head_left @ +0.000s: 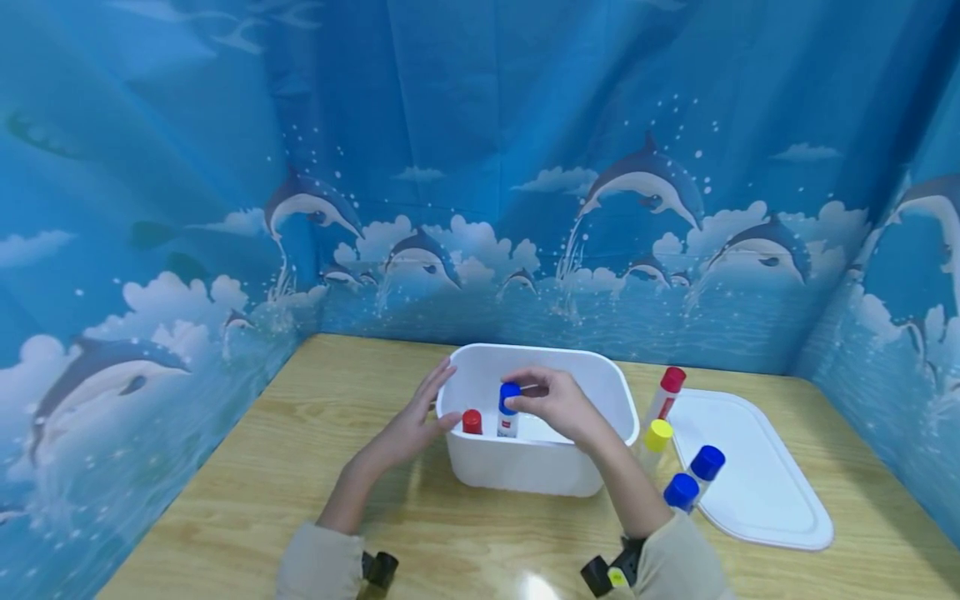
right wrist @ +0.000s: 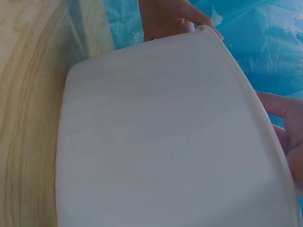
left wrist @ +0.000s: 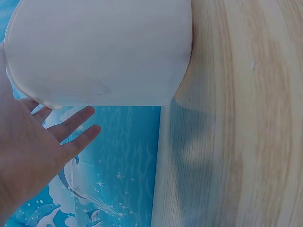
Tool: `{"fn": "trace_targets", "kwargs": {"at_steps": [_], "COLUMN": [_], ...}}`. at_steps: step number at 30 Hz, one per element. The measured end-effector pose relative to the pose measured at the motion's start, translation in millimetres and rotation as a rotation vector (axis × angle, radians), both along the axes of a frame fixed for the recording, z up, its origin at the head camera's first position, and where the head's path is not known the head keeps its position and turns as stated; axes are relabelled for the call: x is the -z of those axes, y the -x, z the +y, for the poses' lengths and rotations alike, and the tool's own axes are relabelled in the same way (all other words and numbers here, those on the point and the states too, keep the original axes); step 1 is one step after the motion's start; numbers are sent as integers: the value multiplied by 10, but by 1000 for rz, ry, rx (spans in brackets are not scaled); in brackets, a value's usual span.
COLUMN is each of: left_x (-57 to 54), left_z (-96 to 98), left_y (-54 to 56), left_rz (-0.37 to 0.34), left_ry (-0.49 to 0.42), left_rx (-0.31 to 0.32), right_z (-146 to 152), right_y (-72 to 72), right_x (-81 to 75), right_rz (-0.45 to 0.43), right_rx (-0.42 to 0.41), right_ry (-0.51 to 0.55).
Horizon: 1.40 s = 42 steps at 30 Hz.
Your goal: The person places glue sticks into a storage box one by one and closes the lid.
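Note:
In the head view, my right hand (head_left: 556, 403) pinches a white glue stick by its blue cap (head_left: 509, 396), upright inside a white bin (head_left: 525, 467). A red-capped glue stick (head_left: 472, 422) stands in the bin to its left, its lower part hidden by the front wall. My left hand (head_left: 412, 425) rests against the bin's left side, thumb at the rim. Seen from the left wrist, that left hand (left wrist: 38, 146) has its fingers straight and spread along the bin wall (left wrist: 99, 52). The right wrist view shows mostly the bin's outer wall (right wrist: 165, 132), which hides the held stick.
Right of the bin stand several more sticks: a red-capped one (head_left: 666, 393), a yellow-capped one (head_left: 657, 437) and two blue-capped ones (head_left: 706, 467). A white lid (head_left: 765, 475) lies flat beside them on the wooden table (head_left: 262, 500). A dolphin-print curtain (head_left: 465, 167) hangs behind.

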State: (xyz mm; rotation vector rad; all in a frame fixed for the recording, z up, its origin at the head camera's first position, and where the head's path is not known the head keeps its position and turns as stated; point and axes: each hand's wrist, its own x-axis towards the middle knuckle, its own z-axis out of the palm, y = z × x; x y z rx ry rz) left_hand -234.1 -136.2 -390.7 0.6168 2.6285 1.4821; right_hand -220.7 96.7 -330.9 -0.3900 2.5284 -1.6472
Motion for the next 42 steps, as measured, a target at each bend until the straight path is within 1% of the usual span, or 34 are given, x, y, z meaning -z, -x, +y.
{"fn": "trace_targets", "kwargs": {"at_steps": [8,14,21,30,37,42], "left_x": [0,-1,-9,-20,-11,3], "left_z": [-3,-13,-46,-35,-22,-16], "left_y": [-4,-6,-10,-13,-3,5], "left_rz": [13,12,42,23,25,24], "left_ry": [-5,2,-25,6,1,-3], "left_rx": [18,22,60,18,18,29], "right_z": [3,1,-2,-6,6,19], "right_y": [14,16,13,9,14,12], "right_x": [52,76,103,98,94,81], "right_rz": [-31,-25,-25,-41,-40,-34], "right_rx": [-52,-115,-170,-196,-229,-250], "right_ry": [-41,-82,-98,-96,-108,-111]}}
